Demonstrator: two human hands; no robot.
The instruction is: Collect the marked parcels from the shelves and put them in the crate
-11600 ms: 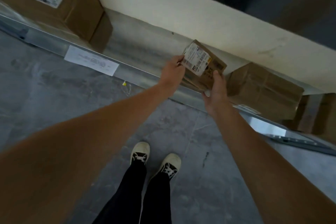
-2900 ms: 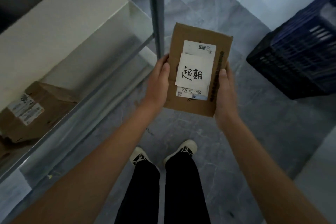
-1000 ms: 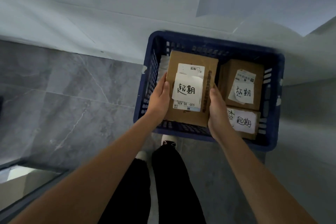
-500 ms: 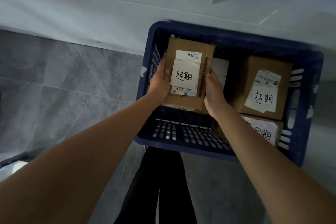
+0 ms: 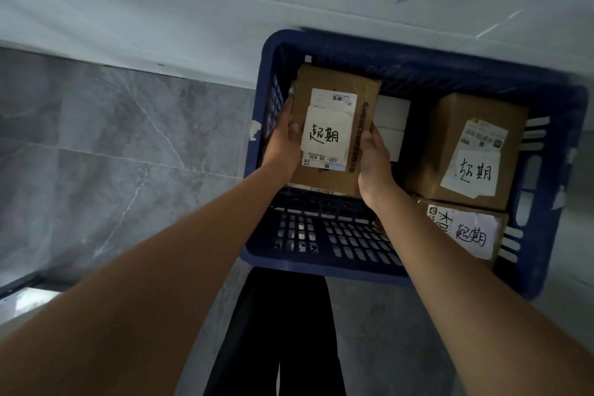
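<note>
Head view: left hand [image 5: 283, 145] and right hand [image 5: 374, 154] clamped on sides of flat brown cardboard parcel with handwritten white label [image 5: 332, 135], inside dark blue slatted plastic crate [image 5: 321, 264], left half. Advice: lower level, label up, release both sides together beside two labelled brown boxes [image 5: 472, 151].

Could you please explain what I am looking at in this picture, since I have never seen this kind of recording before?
There is no machine here. The picture comes from a wide-angle camera worn on a person's head, looking down past their arms, so the legs show at the bottom. The left hand and the right hand grip a flat cardboard parcel by its two long sides, over the left part of a dark blue plastic crate that stands on a grey floor by a white wall. The parcel carries a shipping label with a handwritten white note stuck over it. Two more brown boxes with similar notes already lie in the crate on the right: a larger box and a smaller box nearer the person.
</note>
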